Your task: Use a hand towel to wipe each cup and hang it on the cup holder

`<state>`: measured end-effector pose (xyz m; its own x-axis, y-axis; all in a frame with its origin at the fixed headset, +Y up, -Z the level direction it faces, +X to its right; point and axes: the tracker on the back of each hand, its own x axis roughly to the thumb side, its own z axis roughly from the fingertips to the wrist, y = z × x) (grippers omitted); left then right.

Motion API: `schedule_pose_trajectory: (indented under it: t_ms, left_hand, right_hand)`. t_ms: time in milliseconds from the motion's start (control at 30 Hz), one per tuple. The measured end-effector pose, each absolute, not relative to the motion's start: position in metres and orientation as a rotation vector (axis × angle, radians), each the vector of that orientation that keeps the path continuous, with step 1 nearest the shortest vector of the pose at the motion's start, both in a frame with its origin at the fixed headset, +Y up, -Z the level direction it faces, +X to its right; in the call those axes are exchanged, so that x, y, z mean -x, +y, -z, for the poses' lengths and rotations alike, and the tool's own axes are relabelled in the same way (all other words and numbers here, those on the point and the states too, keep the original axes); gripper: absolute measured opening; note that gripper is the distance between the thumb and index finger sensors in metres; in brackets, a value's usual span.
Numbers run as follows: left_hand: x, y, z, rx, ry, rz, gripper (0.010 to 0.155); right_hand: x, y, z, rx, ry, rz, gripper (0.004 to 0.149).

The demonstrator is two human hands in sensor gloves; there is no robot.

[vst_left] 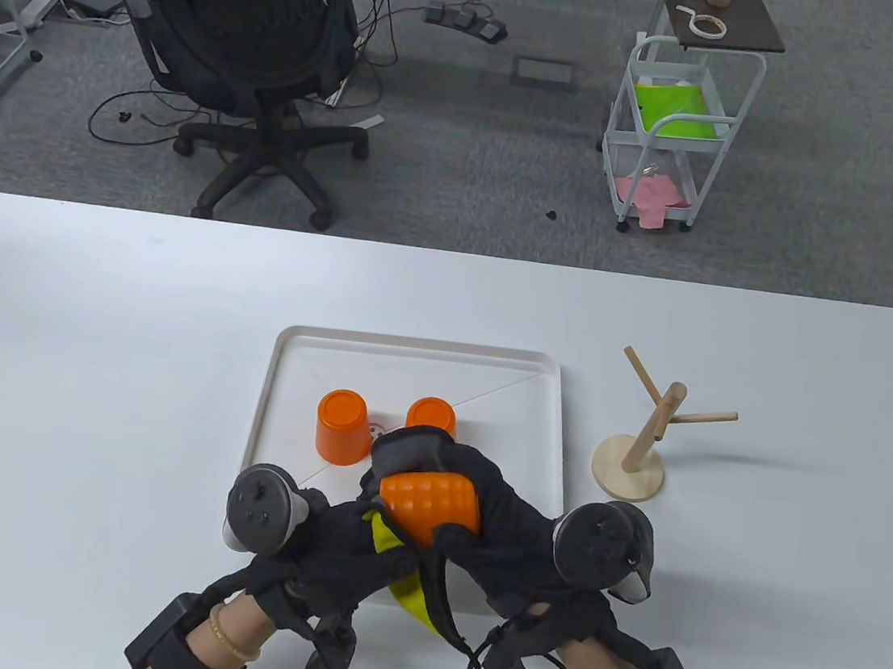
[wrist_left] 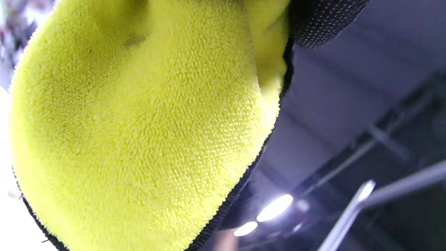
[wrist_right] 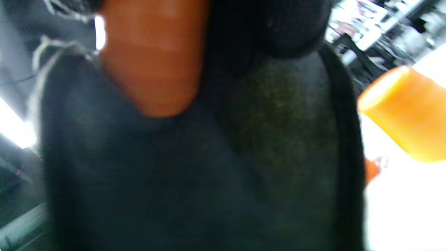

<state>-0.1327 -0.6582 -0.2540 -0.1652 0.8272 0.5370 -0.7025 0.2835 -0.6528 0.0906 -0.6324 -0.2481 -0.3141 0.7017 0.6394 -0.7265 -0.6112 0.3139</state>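
Observation:
Over the tray's front edge my right hand (vst_left: 502, 512) grips a ribbed orange cup (vst_left: 430, 503), fingers curled over its far side and thumb beneath. In the right wrist view that cup (wrist_right: 153, 52) shows blurred at the top, above the black glove. My left hand (vst_left: 337, 528) holds the yellow hand towel (vst_left: 394, 560) against the cup's lower left side; one end hangs down between the wrists. The towel (wrist_left: 139, 122) fills most of the left wrist view. Two more orange cups (vst_left: 342, 423) (vst_left: 433, 414) stand upside down on the white tray (vst_left: 286, 380). The wooden cup holder (vst_left: 636, 447) stands right of the tray, its pegs bare.
White table (vst_left: 87, 347) stretches out on both sides of the tray. Beyond its far edge stand a black office chair (vst_left: 248, 26) and a white trolley (vst_left: 667, 126) on grey carpet. One of the tray's cups (wrist_right: 407, 115) appears at the right of the right wrist view.

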Motion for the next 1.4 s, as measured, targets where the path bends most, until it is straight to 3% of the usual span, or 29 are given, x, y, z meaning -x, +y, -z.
schedule_pose_trajectory:
  t_ms: [200,367,500,700,833,967,1067,1267,1400]
  left_hand:
    - [0.139,-0.666,0.268,0.375,-1.048,-1.625,0.061]
    - [0.143,-0.677,0.277,0.596,-1.03,-1.805,0.065]
    - [0.151,-0.681,0.285,0.575,-1.024,-1.832,0.066]
    - [0.171,-0.673,0.287,0.363,-0.978,-1.835,0.068]
    - [0.168,-0.664,0.281,0.301,-1.047,-1.68,0.077]
    - [0.157,-0.657,0.274,0.377,-1.158,-1.644,0.088]
    - [0.154,-0.655,0.273,0.445,-1.198,-1.599,0.088]
    - [0.157,-0.656,0.277,0.314,-1.022,-1.42,0.081]
    - [0.162,-0.662,0.279,0.243,-0.929,-1.386,0.089]
  right_hand:
    - [-0.087,-0.626,0.236,-1.117,-0.351,-2.235,0.073]
    - [-0.083,-0.625,0.223,-1.269,-0.69,-2.428,0.075]
    - [-0.082,-0.622,0.215,-1.303,-0.906,-2.563,0.077]
    - [-0.108,-0.613,0.23,-1.119,-0.751,-2.325,0.076]
    - [-0.112,-0.616,0.24,-0.974,-0.628,-2.23,0.076]
    - [-0.103,-0.622,0.244,-0.921,-0.582,-2.329,0.076]
    - [-0.098,-0.629,0.248,-0.926,-0.495,-2.287,0.076]
    - [-0.088,-0.639,0.251,-0.948,-0.286,-2.073,0.076]
    - [-0.083,-0.639,0.247,-0.998,-0.277,-2.037,0.076]
